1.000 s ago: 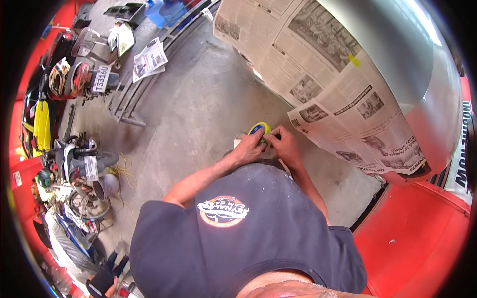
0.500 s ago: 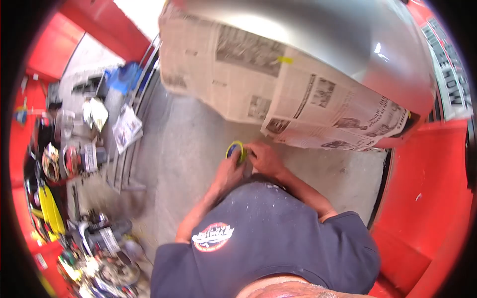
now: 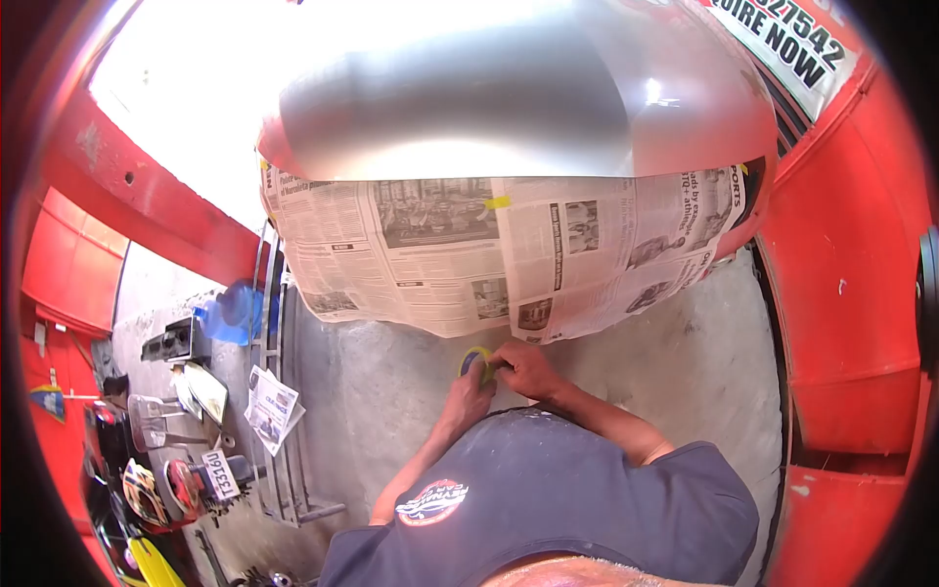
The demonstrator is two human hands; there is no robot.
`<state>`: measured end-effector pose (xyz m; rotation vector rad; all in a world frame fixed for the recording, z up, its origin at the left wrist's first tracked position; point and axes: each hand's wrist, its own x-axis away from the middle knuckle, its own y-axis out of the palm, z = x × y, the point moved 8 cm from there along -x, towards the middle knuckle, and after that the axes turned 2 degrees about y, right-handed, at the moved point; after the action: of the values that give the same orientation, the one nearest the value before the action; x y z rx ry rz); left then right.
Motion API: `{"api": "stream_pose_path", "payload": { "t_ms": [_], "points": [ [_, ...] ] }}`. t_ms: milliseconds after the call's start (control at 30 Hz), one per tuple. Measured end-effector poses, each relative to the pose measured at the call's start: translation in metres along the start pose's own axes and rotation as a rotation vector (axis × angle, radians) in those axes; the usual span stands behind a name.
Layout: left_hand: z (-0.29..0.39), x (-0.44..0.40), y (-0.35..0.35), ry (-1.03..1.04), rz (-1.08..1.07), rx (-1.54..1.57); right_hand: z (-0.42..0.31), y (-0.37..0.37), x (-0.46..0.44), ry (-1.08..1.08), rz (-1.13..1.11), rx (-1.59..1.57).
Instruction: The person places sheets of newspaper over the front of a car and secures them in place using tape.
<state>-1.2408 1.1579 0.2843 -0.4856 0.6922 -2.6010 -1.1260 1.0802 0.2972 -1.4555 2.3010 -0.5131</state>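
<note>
In front of my body, my left hand (image 3: 473,389) is wrapped round a roll of yellow tape (image 3: 476,361) with a blue core. My right hand (image 3: 524,370) is closed beside it, its fingertips pinched at the roll's right edge; whatever they grip is too small to make out. Just beyond both hands hangs the lower edge of newspaper sheets (image 3: 430,256), which cover the lower side of a shiny silver and red car body (image 3: 469,108). A short yellow tape strip (image 3: 498,203) sticks to the paper.
A metal rack (image 3: 279,470) on the left carries a folded newspaper (image 3: 270,407). Beyond it are a blue container (image 3: 231,313), loose parts and a motorcycle with a number plate (image 3: 220,474). Red panels (image 3: 841,293) stand at the right, below a lettered banner (image 3: 787,44).
The view has swung round, so the newspaper-covered car body now lies straight ahead and the rack sits lower at the left. Both hands have stayed together at the tape roll.
</note>
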Motion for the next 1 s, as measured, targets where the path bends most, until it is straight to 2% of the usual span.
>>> {"api": "stream_pose_path", "payload": {
  "t_ms": [100,200,300,400,433,500,567,600,800,900,1000],
  "points": [
    [-0.015,0.004,-0.031,0.074,-0.012,0.014,-0.02,0.023,-0.012,0.037,0.096,-0.002],
    [-0.033,0.009,-0.057,0.087,-0.086,0.009,-0.035,0.051,-0.025,0.032,0.097,-0.029],
    [-0.046,0.013,-0.08,0.103,-0.148,0.051,-0.047,0.07,-0.037,0.172,0.094,-0.07],
    [-0.062,0.017,-0.093,0.192,-0.177,0.114,-0.07,0.08,-0.042,0.097,0.176,0.001],
    [-0.062,0.016,-0.098,0.219,-0.201,0.11,-0.071,0.085,-0.042,0.157,0.162,-0.017],
    [-0.056,0.022,-0.11,0.166,-0.26,0.048,-0.07,0.094,-0.039,0.285,0.142,-0.048],
    [-0.066,0.025,-0.111,0.077,-0.327,0.017,-0.067,0.102,-0.036,0.329,0.14,-0.079],
    [-0.066,0.025,-0.112,0.102,-0.321,0.024,-0.065,0.106,-0.036,0.347,0.136,-0.094],
    [-0.078,0.025,-0.105,0.198,-0.339,0.013,-0.073,0.119,-0.036,0.312,0.05,0.01],
    [-0.08,0.028,-0.106,0.237,-0.379,-0.032,-0.069,0.132,-0.035,0.205,0.022,0.112],
    [-0.09,0.027,-0.097,0.286,-0.394,-0.073,-0.074,0.135,-0.03,0.045,0.092,0.194]
  ]
}}
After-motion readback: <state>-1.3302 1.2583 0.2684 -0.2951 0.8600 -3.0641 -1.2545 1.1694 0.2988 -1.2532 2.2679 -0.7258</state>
